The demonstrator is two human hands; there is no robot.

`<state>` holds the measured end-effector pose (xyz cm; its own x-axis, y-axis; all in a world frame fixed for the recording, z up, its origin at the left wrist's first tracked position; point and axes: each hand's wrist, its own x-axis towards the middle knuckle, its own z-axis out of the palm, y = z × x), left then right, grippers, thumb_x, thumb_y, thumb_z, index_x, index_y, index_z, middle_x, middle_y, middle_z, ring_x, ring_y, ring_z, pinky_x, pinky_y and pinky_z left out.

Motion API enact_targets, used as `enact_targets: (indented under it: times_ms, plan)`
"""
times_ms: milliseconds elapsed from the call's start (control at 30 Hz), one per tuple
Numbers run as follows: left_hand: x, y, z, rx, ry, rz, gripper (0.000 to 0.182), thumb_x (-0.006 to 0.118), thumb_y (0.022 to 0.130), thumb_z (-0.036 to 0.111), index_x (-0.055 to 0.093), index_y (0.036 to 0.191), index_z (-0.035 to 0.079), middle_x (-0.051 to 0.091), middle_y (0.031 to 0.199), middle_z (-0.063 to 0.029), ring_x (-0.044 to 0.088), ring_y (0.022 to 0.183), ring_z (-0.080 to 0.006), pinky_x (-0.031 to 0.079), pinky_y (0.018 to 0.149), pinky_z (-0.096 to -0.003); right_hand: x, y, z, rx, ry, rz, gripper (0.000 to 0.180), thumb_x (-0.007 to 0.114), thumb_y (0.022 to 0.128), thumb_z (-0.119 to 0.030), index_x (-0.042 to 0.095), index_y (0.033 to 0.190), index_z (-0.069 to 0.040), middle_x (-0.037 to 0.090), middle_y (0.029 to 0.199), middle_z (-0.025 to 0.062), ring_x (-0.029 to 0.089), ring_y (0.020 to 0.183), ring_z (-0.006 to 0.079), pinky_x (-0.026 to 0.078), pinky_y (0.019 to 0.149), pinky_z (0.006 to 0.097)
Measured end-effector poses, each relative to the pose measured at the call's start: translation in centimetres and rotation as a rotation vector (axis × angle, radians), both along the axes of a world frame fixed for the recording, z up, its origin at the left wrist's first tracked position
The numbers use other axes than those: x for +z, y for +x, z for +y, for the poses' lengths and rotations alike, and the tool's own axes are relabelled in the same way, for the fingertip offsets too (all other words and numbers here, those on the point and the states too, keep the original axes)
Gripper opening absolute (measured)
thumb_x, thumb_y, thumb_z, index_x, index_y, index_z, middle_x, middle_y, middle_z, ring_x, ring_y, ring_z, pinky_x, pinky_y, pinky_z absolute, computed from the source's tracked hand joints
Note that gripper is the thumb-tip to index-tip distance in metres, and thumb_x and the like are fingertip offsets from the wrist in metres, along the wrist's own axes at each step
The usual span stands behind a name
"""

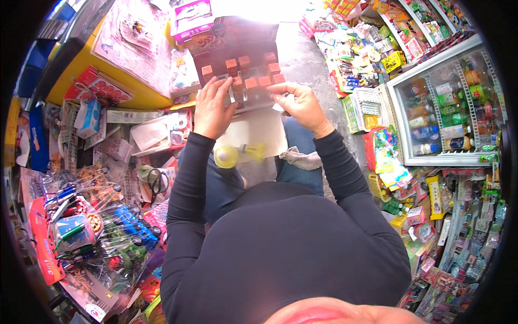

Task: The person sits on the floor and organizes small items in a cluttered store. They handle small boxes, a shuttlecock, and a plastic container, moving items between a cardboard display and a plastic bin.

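Several small boxes with orange-red tops [251, 83] stand in and about a cardboard display box with a raised printed back [238, 44]. My left hand [213, 106] is at the near left of these boxes, its fingers spread over the edge; whether it grips one is unclear. At the near right, my right hand [300, 106] has its thumb and fingers closed on a small white piece [286, 102], perhaps paper or tissue. A pale board [271, 131] lies between my knees, with a yellow-green round plastic piece [226, 157] and a yellow-green funnel-shaped piece [254, 151] at its near edge.
Black-handled scissors [157, 182] and packaged toys [135, 227] lie at the left. A cloth [300, 158] rests on my right knee. At the right stand a glass-doored drinks cooler [445, 105] and a low display of packaged snacks [356, 56].
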<state>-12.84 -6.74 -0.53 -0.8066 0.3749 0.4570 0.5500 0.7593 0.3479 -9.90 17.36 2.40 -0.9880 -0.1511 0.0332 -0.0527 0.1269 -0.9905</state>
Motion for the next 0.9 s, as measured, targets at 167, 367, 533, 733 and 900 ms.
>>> enact_targets:
  times_ms: [167,367,533,733,900]
  plan:
    - [1.4,-1.2,-1.0,-0.012,0.193,-0.072,0.053,0.068,0.082,0.019,0.05,0.131,0.009,0.053,0.127,-0.0143,0.047,0.122,-0.0348,0.038,0.101,-0.0429,0.6,-2.0,1.2,0.042,-0.035,0.099,0.026,0.056,0.088,-0.004,0.066,0.113,-0.004,0.069,0.098,0.003,0.061,0.082,0.0048,0.049,0.067,0.0193]
    - [2.6,-4.6,-1.4,-0.04,0.121,0.089,0.027,0.063,0.083,0.011,0.065,0.109,0.004,0.062,0.112,-0.0119,0.057,0.108,-0.0313,0.045,0.092,-0.0401,1.7,-7.8,0.9,0.007,0.325,0.443,0.029,0.06,0.085,-0.01,0.065,0.112,-0.002,0.07,0.1,0.0064,0.063,0.087,0.0109,0.051,0.079,0.0269]
    - [1.9,-7.0,-0.1,-0.024,0.081,0.059,0.025,0.062,0.082,0.018,0.067,0.104,0.01,0.064,0.106,-0.007,0.057,0.104,-0.0293,0.042,0.093,-0.0421,1.5,-11.1,-0.7,0.062,0.696,0.586,0.036,0.062,0.08,-0.026,0.066,0.112,-0.01,0.066,0.107,0.0145,0.063,0.097,0.0313,0.05,0.087,0.0362]
    - [0.7,-9.0,0.6,0.039,-0.027,-0.048,0.029,0.062,0.082,0.027,0.067,0.109,0.015,0.064,0.107,-0.0065,0.057,0.105,-0.0295,0.036,0.099,-0.0499,1.3,-11.9,-2.7,0.093,0.974,0.56,0.037,0.062,0.082,-0.03,0.063,0.115,-0.012,0.063,0.11,0.013,0.061,0.102,0.0309,0.049,0.088,0.0408]
    - [0.2,-9.3,0.5,0.04,-0.004,-0.095,0.029,0.061,0.083,0.028,0.067,0.109,0.015,0.065,0.106,-0.0066,0.058,0.105,-0.0288,0.036,0.098,-0.0504,1.0,-11.2,-3.3,0.127,1.011,0.478,0.035,0.063,0.081,-0.016,0.062,0.115,-0.008,0.063,0.107,0.0133,0.061,0.102,0.0293,0.049,0.088,0.0394]
